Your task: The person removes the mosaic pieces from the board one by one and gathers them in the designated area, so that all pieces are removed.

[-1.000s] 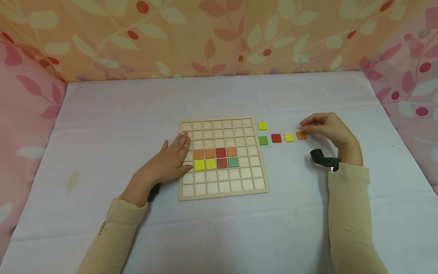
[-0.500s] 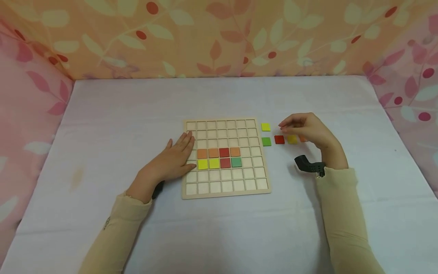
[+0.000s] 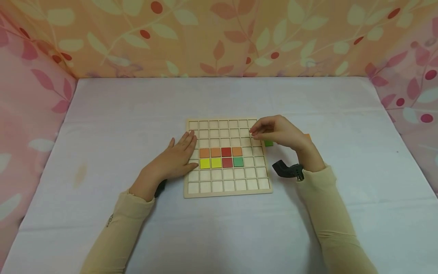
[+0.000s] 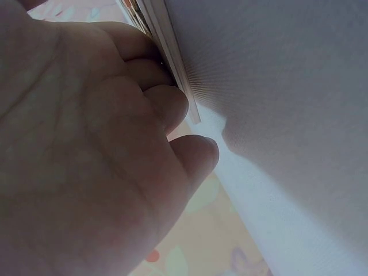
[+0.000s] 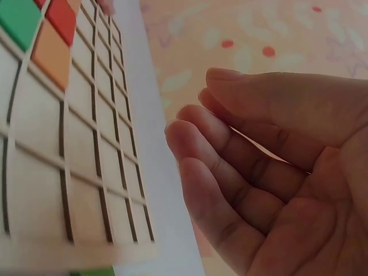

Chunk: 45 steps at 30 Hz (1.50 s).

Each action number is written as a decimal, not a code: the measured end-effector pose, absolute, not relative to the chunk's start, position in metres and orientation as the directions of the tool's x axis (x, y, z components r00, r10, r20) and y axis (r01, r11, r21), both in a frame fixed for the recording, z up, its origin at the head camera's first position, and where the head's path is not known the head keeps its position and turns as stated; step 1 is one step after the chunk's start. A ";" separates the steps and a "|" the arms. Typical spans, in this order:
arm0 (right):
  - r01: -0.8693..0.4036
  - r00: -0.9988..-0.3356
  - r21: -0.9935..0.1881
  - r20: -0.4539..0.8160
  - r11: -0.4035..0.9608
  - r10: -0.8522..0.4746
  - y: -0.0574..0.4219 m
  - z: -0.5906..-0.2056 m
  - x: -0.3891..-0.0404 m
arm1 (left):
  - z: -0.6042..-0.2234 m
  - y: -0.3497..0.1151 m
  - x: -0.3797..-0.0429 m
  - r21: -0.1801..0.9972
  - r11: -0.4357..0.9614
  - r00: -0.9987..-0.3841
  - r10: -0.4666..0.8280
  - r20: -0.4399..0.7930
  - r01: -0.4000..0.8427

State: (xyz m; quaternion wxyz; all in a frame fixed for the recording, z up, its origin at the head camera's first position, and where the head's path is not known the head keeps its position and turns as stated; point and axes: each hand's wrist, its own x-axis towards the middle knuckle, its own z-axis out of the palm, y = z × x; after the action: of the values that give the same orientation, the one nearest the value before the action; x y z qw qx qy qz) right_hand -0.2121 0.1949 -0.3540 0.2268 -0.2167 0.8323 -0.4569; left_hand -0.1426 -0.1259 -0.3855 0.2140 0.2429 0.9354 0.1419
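A wooden grid board [image 3: 228, 195] lies on the table, with a row of orange and red tiles above a row of yellow, red and green [image 3: 238, 161] tiles set in its cells. My left hand [image 3: 172, 158] rests on the board's left edge, fingers straight; the left wrist view shows its fingertips against the board's side [image 4: 172, 52]. Above the board's upper right corner hovers my right hand [image 3: 282, 131], fingers loosely bent. In the right wrist view nothing shows between thumb and fingers. Beneath it a loose green tile [image 3: 268, 143] and an orange tile [image 3: 308, 136] peek out; other loose tiles are hidden.
A white cloth [image 3: 219, 236] covers the table. Patterned fabric walls [image 3: 191, 38] stand at the back and both sides. A black camera mount [image 3: 287, 169] sticks out from the right wrist beside the board's right edge.
My right hand has moved left from the loose orange tile, over the row of loose tiles, to the board's upper right corner. The left hand stays on the board. The view has shifted slightly.
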 end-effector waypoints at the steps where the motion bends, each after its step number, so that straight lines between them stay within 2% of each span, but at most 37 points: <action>1: -0.155 -0.794 -0.859 -0.185 0.488 -0.579 0.191 -0.354 -0.211 | -0.385 -0.126 -0.142 0.370 0.842 -0.790 0.515 -0.333 0.393; 14: -0.250 -0.708 -0.882 -0.116 0.400 -0.697 0.146 -0.356 -0.204 | -0.384 -0.126 -0.143 0.374 0.843 -0.785 0.514 -0.347 0.387; 33: -0.355 -0.625 -0.831 -0.131 0.429 -0.770 0.094 -0.375 -0.204 | -0.385 -0.126 -0.145 0.375 0.845 -0.784 0.511 -0.353 0.381; 45: -0.396 -0.650 -0.770 -0.149 0.499 -0.745 0.077 -0.386 -0.205 | -0.385 -0.127 -0.144 0.382 0.839 -0.785 0.517 -0.341 0.387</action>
State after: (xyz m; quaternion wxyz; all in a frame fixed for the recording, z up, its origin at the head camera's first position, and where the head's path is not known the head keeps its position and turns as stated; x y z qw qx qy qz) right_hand -0.2051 0.0766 -0.3860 0.2394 -0.3430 0.8321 -0.3643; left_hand -0.1442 -0.1266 -0.3847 0.2210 0.2421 0.9332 0.1472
